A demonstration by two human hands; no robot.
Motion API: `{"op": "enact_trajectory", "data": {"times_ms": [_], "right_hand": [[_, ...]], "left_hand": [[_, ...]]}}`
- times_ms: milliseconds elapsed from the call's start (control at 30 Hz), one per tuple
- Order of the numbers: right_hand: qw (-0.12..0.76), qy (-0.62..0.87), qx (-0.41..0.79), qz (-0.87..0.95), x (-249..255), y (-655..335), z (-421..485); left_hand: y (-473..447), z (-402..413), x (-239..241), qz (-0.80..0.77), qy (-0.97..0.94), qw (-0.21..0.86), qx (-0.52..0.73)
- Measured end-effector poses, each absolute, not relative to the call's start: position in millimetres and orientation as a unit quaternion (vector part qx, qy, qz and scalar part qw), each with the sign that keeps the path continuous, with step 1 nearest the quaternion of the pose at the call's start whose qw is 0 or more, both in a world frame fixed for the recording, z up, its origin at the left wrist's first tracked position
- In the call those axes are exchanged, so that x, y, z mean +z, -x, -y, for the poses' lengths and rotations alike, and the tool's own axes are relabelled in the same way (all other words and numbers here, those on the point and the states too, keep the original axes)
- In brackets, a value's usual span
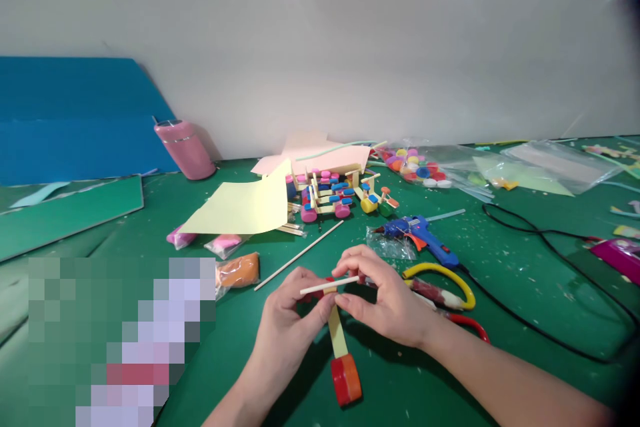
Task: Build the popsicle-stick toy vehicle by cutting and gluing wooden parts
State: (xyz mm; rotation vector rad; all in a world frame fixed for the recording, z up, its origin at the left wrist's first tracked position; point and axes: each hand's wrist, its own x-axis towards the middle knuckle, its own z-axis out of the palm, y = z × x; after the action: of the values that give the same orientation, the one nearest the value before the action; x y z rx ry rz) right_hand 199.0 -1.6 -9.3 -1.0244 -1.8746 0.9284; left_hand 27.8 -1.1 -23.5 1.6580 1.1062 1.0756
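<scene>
Both of my hands meet over the green table near the front middle. My left hand [287, 320] pinches a small craft piece: a pale wooden flat stick [338, 333] with red bottle caps [345, 379] fixed at its near end. My right hand [385, 297] closes its fingers on a thin white stick [327, 287] laid crosswise over the top of the flat stick. A bit of red shows between my fingers there.
A blue glue gun [425, 237] with a black cord [550, 280] lies right of my hands, beside yellow-and-red scissors [453, 293]. Behind them stand stick-and-cap models [333, 197], yellow paper [245, 207], bags of caps [417, 167], clay packets [237, 270], a long skewer [299, 255] and a pink tumbler [185, 147].
</scene>
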Motion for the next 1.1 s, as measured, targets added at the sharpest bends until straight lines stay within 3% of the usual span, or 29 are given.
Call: {"op": "enact_trajectory", "data": {"times_ms": [1100], "right_hand": [[0.435,0.390,0.418,0.696,-16.1,-194.3,-2.2]], "left_hand": [[-26.1,1.3,-23.2,-0.435,-0.662,0.436,0.427]]}}
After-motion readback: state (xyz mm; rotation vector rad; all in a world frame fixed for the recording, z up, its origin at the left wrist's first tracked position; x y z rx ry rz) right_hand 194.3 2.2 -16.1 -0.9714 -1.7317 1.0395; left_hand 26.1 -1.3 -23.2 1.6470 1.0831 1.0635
